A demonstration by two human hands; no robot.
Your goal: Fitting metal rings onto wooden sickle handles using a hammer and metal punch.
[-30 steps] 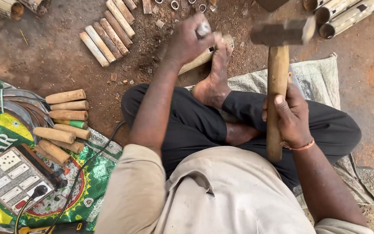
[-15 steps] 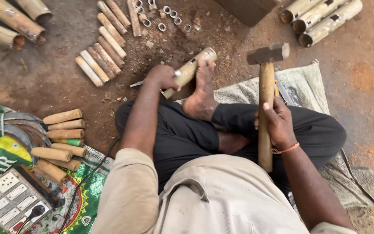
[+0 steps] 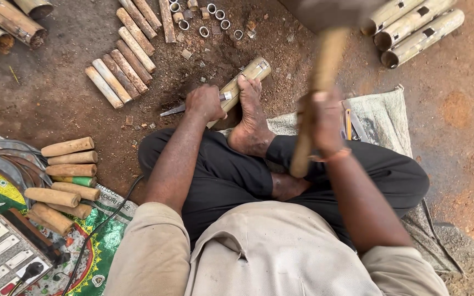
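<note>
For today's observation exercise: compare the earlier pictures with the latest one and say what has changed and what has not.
The right hand has swung the hammer, now blurred with motion, in over the bamboo piece. The left hand, raised a second ago, has come down beside that piece and holds a blade against it. The foot still pins the piece; the cut sticks and rings lie unchanged.

Left hand (image 3: 205, 103) low, right hand (image 3: 326, 123) raised

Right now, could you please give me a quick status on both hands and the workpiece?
Left hand grips blade against bamboo piece. Right hand holds hammer raised, blurred. Foot pins the bamboo piece.
</note>
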